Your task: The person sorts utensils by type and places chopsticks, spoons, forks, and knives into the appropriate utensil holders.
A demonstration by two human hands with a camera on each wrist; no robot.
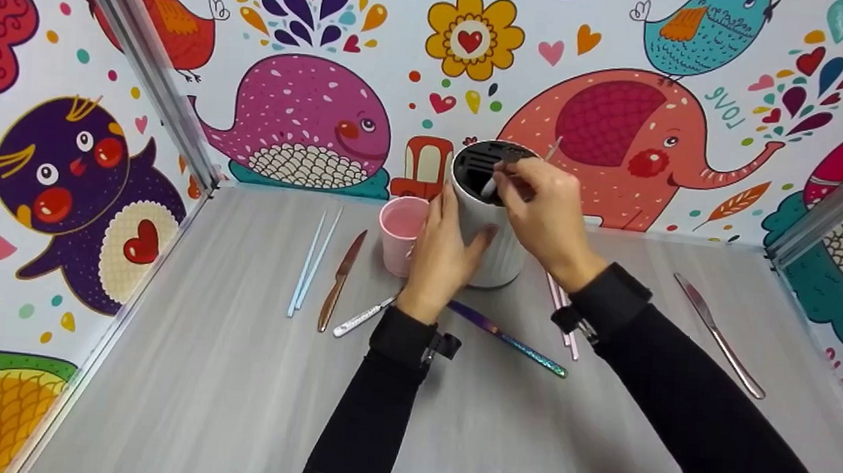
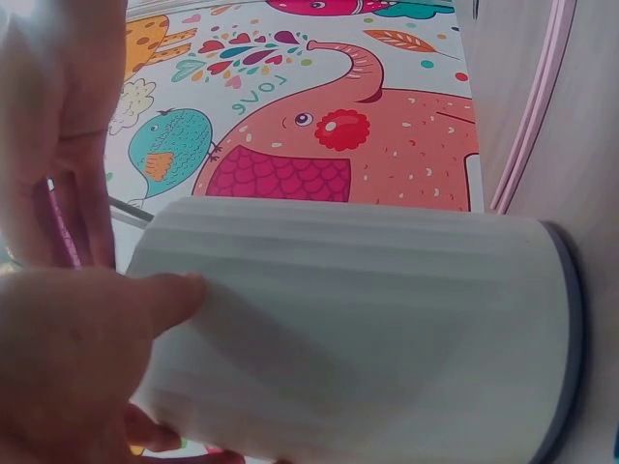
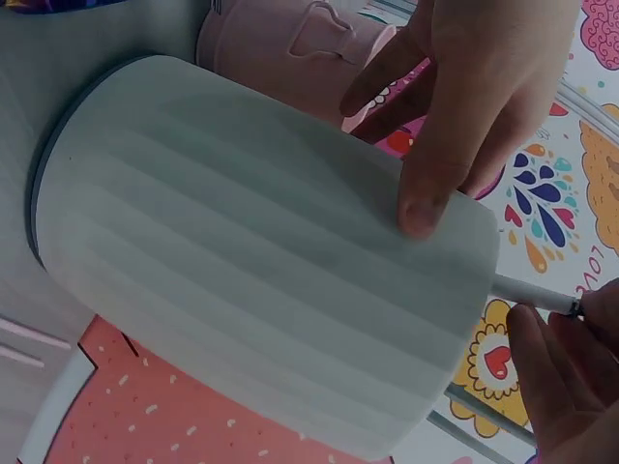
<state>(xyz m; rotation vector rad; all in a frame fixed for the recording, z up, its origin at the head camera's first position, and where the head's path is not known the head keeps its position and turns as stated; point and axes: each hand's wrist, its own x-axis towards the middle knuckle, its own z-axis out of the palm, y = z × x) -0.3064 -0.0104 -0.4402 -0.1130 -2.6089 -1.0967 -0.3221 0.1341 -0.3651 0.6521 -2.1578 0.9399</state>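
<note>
A tall white ribbed utensil holder [image 1: 499, 254] with a black slotted top [image 1: 484, 159] stands toward the back of the table. My left hand [image 1: 441, 249] grips its upper left side, thumb on the near face; in the right wrist view the holder [image 3: 261, 251] lies between that thumb and the fingers [image 3: 382, 82]. Above the top, my right hand [image 1: 548, 205] pinches a utensil by its white handle [image 3: 532, 293], which enters an opening. The utensil's lower end is hidden inside. A thin stick [image 1: 553, 148] also shows behind the right hand.
Left of the holder stand a pink mug [image 1: 397, 238], blue chopsticks [image 1: 306, 265] and a copper knife [image 1: 343, 279]. Nearer lie a white-handled utensil [image 1: 362, 320] and a rainbow knife [image 1: 511, 340]. Pink chopsticks [image 1: 564, 330] and a silver knife [image 1: 718, 335] lie to the right.
</note>
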